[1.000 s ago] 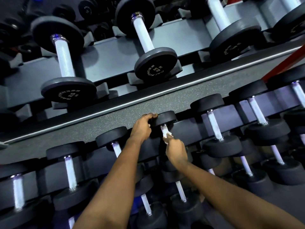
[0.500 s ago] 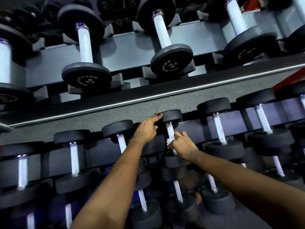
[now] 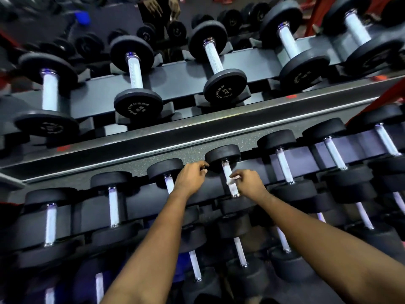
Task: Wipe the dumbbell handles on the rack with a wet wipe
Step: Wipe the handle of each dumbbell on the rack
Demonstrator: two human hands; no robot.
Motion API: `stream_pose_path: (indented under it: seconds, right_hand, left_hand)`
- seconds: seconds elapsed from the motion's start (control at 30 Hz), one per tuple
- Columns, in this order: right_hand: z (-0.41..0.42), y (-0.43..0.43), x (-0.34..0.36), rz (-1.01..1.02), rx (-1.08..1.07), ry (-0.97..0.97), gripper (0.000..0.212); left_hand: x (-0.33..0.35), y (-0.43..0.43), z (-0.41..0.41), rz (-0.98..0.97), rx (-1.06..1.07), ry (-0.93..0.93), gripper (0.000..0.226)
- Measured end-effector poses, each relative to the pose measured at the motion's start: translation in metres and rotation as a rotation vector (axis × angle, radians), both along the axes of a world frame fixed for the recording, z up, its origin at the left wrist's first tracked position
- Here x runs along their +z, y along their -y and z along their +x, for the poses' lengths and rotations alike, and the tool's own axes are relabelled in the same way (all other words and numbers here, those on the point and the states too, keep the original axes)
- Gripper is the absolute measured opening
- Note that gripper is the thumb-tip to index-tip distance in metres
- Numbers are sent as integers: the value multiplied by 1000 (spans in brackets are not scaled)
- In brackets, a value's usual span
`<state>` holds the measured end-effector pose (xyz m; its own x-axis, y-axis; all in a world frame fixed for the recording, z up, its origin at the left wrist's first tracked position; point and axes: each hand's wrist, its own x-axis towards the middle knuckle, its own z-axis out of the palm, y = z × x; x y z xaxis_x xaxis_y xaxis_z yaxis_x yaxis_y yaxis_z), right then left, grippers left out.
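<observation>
Reaching in from the bottom of the head view, two bare forearms meet at one small dumbbell (image 3: 237,205) on the middle tier of the rack (image 3: 197,130). The right hand (image 3: 251,183) has its fingers bunched together, and its fingertips pinch a crumpled white wipe (image 3: 232,180) against the right side of the pale handle (image 3: 226,168), about halfway along its length. The left hand (image 3: 191,177) lies just left of that handle, its fingers curled with their tips on the rim of the far head (image 3: 222,154); whether the thumb touches it cannot be told. Similar small dumbbells sit in a row on either side, the left neighbour (image 3: 164,168) partly behind the left wrist and the right neighbour (image 3: 283,165) just beyond the right hand. Larger dumbbells rest on the top tier, one (image 3: 225,91) marked 25 on its near head. Below the arms, the handles of a lower row (image 3: 240,252) show between dark heads
</observation>
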<state>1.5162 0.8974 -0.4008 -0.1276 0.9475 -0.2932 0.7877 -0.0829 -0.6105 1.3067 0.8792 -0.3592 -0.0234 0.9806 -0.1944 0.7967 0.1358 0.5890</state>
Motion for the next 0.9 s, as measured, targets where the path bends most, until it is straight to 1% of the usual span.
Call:
stream_pose_path:
  seconds: [0.2,0.37,0.43,0.6,0.73,0.9]
  right_hand:
    - [5,30,26,48,41,-72,21]
    - [5,49,40,86,32,-110,37]
    - [3,55,45,90,40,-128,40]
    - [-10,71,57,105,50,-151,33]
    - [-20,75,52,108,36,-185,27]
    - [-44,71,47,122,46,-153,25]
  left_hand:
    - [25,42,4,43,39,-5,26]
    - [38,78,9,71,57,-19,24]
    - [44,93,9,87,62,-11,23]
    - [51,120,-4,91,92,-27,24]
    - [51,124,-19,98,103,-21,22]
    - [46,115,-50,94,125,-19,22]
